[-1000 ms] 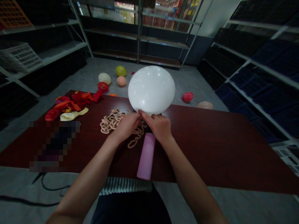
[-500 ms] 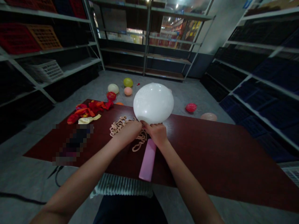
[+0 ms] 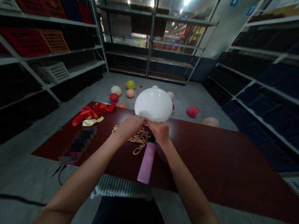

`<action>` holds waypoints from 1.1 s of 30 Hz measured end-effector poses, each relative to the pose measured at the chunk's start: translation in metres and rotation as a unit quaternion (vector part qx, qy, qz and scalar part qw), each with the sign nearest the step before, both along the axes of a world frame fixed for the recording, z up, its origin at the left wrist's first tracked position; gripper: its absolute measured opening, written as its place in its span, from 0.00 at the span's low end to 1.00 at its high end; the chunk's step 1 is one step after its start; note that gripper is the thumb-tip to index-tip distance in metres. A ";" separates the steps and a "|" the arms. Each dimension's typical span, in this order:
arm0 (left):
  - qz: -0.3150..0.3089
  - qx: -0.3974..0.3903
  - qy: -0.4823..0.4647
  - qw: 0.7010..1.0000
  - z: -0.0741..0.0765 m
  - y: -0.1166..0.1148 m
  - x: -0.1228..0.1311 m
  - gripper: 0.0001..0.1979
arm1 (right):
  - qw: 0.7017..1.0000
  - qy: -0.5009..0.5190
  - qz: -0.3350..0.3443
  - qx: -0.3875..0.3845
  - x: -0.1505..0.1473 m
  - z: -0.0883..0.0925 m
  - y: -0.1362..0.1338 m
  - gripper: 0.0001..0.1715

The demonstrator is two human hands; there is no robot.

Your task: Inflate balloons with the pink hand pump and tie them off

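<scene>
An inflated white balloon (image 3: 153,104) floats just above the far side of the dark red table (image 3: 210,155). My left hand (image 3: 129,126) and my right hand (image 3: 160,131) meet under it, both pinched closed on the balloon's neck. Beneath my hands lies a heap of beige ring-shaped clips (image 3: 139,138). A pink cylindrical pump (image 3: 146,162) lies on the table below my right wrist, pointing toward me.
Flat red, orange and yellow balloons (image 3: 93,113) are piled at the table's far left. Several inflated balloons (image 3: 127,88) lie on the grey floor beyond, with a red one (image 3: 192,111) further right. Metal shelving with crates (image 3: 52,71) lines both sides.
The view has tilted upward, showing more shelving. The balloon sits lower and flatter against my hands, which stay pinched at its neck.
</scene>
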State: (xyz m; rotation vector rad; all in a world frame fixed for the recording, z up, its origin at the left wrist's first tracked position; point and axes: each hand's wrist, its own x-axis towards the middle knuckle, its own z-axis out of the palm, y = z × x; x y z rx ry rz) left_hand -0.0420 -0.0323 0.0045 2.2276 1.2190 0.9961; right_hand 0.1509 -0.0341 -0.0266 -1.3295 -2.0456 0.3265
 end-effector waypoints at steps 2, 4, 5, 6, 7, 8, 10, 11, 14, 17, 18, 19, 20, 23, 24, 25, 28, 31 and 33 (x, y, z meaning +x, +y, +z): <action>-0.042 0.030 0.048 0.997 0.010 0.000 -0.002 0.12 | 1.000 0.014 -0.003 0.018 0.001 -0.003 0.003 0.21; -0.069 0.040 0.083 0.993 0.020 -0.001 -0.003 0.13 | 0.999 0.009 -0.012 0.043 0.001 -0.008 0.005 0.23; -0.071 0.039 0.091 0.993 0.025 -0.001 -0.003 0.12 | 0.998 0.003 -0.019 0.060 0.000 -0.011 0.005 0.23; -0.068 0.041 0.103 0.992 0.030 -0.002 -0.002 0.11 | 0.996 0.000 -0.029 0.083 -0.001 -0.013 0.005 0.22; -0.058 0.049 0.123 0.989 0.035 -0.003 -0.001 0.08 | 0.993 -0.001 -0.039 0.111 -0.002 -0.015 0.005 0.21; -0.044 0.066 0.158 0.984 0.039 -0.004 0.000 0.06 | 0.988 -0.001 -0.050 0.144 -0.004 -0.017 0.005 0.19; -0.012 0.126 0.261 0.957 0.049 -0.006 0.004 0.05 | 0.975 0.006 -0.071 0.211 -0.007 -0.018 0.006 0.15; 0.000 0.159 0.304 0.939 0.053 -0.007 0.006 0.06 | 0.968 0.012 -0.080 0.239 -0.008 -0.017 0.006 0.14; 0.014 0.249 0.358 0.900 0.064 -0.007 0.010 0.08 | 0.956 0.041 -0.092 0.275 -0.010 -0.010 0.010 0.14; 0.016 0.314 0.347 0.884 0.071 -0.004 0.012 0.09 | 0.952 0.057 -0.094 0.285 -0.008 0.007 0.017 0.15; 0.025 0.329 0.338 0.881 0.072 -0.002 0.013 0.09 | 0.949 0.052 -0.098 0.295 -0.007 0.014 0.020 0.15; 0.039 0.341 0.326 0.881 0.073 0.000 0.013 0.10 | 0.946 0.043 -0.103 0.306 -0.006 0.022 0.022 0.15; 0.057 0.349 0.309 0.883 0.074 0.002 0.014 0.11 | 0.942 0.035 -0.106 0.316 -0.005 0.030 0.025 0.14; 0.105 0.347 0.235 0.902 0.071 0.010 0.016 0.14 | 0.938 0.022 -0.107 0.328 -0.005 0.052 0.031 0.14; 0.111 0.339 0.208 0.911 0.070 0.013 0.016 0.15 | 0.937 0.021 -0.109 0.331 -0.006 0.057 0.032 0.14; 0.112 0.329 0.184 0.920 0.068 0.015 0.016 0.15 | 0.937 0.022 -0.111 0.332 -0.006 0.060 0.034 0.15; 0.113 0.277 0.087 0.950 0.059 0.024 0.010 0.16 | 0.936 0.046 -0.126 0.327 -0.004 0.062 0.041 0.14; 0.114 0.197 0.001 0.974 0.044 0.036 -0.006 0.13 | 0.935 0.096 -0.154 0.304 0.004 0.059 0.048 0.13; 0.046 0.120 0.053 0.990 0.027 0.046 -0.018 0.08 | 0.935 0.133 -0.161 0.285 0.009 0.058 0.051 0.12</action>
